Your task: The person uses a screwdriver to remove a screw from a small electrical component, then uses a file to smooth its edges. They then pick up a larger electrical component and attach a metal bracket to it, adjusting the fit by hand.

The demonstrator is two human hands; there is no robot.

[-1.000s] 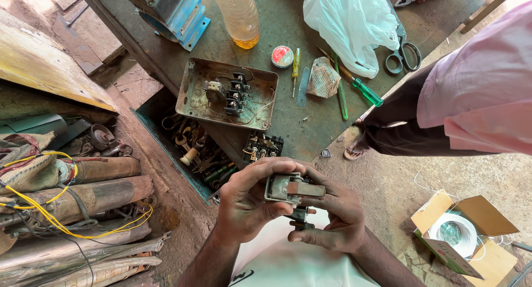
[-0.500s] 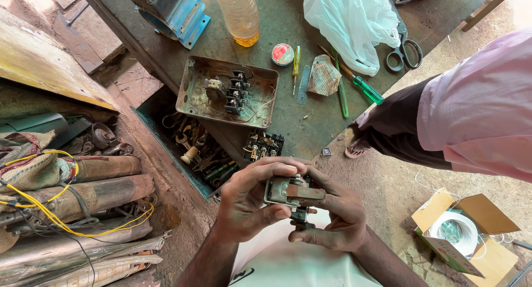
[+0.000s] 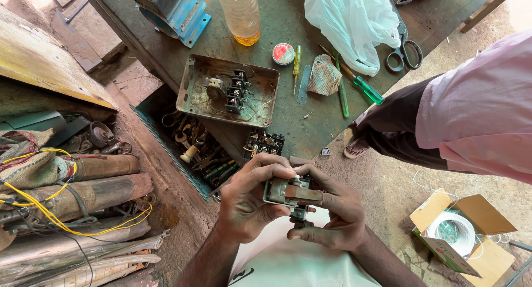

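My left hand (image 3: pixel 246 201) and my right hand (image 3: pixel 332 212) both grip a small grey and rusty electrical switch part (image 3: pixel 291 194) in front of my chest. The fingers of both hands wrap around it, hiding its sides and underside. Just beyond my hands a black terminal block (image 3: pixel 265 144) sits at the near edge of the green workbench (image 3: pixel 288 21). Farther back lies an open rusty metal switch box (image 3: pixel 227 92) with black contacts inside.
On the bench: a bottle of amber liquid (image 3: pixel 240 12), tape roll (image 3: pixel 283 53), screwdrivers (image 3: pixel 360 84), scissors (image 3: pixel 404 48), white plastic bag (image 3: pixel 349 21), blue metal part (image 3: pixel 174 9). An open drawer of tools (image 3: pixel 194 148) is below. Another person (image 3: pixel 471 115) stands at right. Pipes (image 3: pixel 94 192) lie left; a cardboard box of wire (image 3: pixel 460 231) lies right.
My hands shifted slightly on the switch part, staying in the same place. The other person's arm at right moved a little.
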